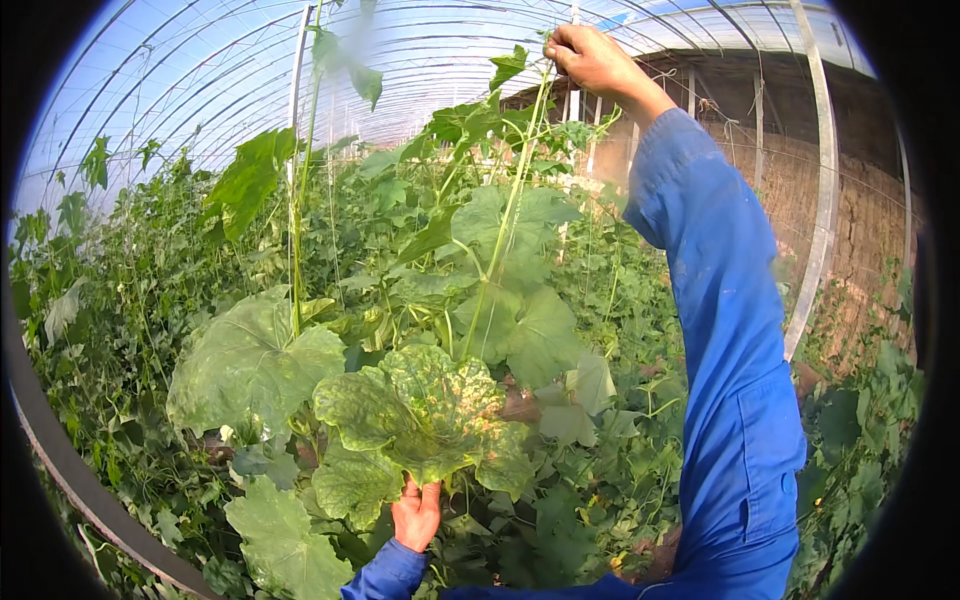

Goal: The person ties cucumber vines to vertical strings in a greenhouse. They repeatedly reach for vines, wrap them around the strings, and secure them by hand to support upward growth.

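Note:
High up, my right hand (pixel 589 60) is closed around the upper part of a green climbing vine stem (pixel 499 247), with a thin string running beside it. The stem slants down to the left from that hand. Low in the middle, my left hand (pixel 417 514) holds the lower edge of a broad leaf (pixel 420 420) mottled with yellow and pale, dry patches. Its fingertips are hidden behind the leaf. To the left, a large greyish-green leaf (pixel 255 364) hangs beside a second upright stem (pixel 298 247).
Dense vines (pixel 150 285) fill the greenhouse on both sides. Arched ribs under clear film (pixel 225 60) form the roof. A slanted metal post (pixel 821 195) stands at right, before an earthen wall (pixel 866 247). A dark curved band (pixel 97 502) crosses the lower left.

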`<state>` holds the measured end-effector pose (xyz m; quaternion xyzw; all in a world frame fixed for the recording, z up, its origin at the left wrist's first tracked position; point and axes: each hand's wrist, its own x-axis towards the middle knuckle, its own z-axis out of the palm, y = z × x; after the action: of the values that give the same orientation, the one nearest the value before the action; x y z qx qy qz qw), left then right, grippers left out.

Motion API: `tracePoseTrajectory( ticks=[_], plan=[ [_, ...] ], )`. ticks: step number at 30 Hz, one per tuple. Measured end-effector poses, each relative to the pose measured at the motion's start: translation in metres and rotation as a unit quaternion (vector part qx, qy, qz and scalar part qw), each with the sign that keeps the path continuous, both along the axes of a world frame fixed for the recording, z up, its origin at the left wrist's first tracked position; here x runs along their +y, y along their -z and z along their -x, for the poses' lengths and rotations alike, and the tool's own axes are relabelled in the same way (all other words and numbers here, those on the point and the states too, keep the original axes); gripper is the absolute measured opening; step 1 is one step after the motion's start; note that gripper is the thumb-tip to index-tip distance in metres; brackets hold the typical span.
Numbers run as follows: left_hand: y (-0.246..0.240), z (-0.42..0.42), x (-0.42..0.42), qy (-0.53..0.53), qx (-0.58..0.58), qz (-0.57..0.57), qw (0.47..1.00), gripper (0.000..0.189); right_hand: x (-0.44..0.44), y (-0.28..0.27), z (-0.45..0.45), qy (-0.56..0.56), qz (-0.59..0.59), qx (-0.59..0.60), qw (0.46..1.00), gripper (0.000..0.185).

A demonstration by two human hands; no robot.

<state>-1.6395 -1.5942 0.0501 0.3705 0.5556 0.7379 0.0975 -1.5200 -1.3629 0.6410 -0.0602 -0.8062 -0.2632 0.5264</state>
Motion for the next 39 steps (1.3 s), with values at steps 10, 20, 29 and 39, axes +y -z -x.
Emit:
tracePoseTrajectory(
  ticks=[10,20,29,39],
  plan=[
    [0.004,-0.008,-0.003,0.069,-0.056,0.029,0.996,0.022,-0.017,0.059,-0.032,0.006,0.126,0.242,0.962,0.038],
    [0.035,0.003,0.007,0.027,0.031,0.041,0.998,0.024,-0.032,0.233,0.016,-0.413,0.564,0.026,0.715,0.037],
    [0.083,0.013,0.01,-0.08,0.186,0.119,0.972,0.024,-0.037,0.251,0.012,-0.467,0.573,-0.004,0.674,0.025],
    [0.125,0.02,0.014,-0.023,0.225,0.133,0.965,0.034,-0.052,0.277,0.001,-0.391,0.615,-0.014,0.684,0.015]
  ],
)
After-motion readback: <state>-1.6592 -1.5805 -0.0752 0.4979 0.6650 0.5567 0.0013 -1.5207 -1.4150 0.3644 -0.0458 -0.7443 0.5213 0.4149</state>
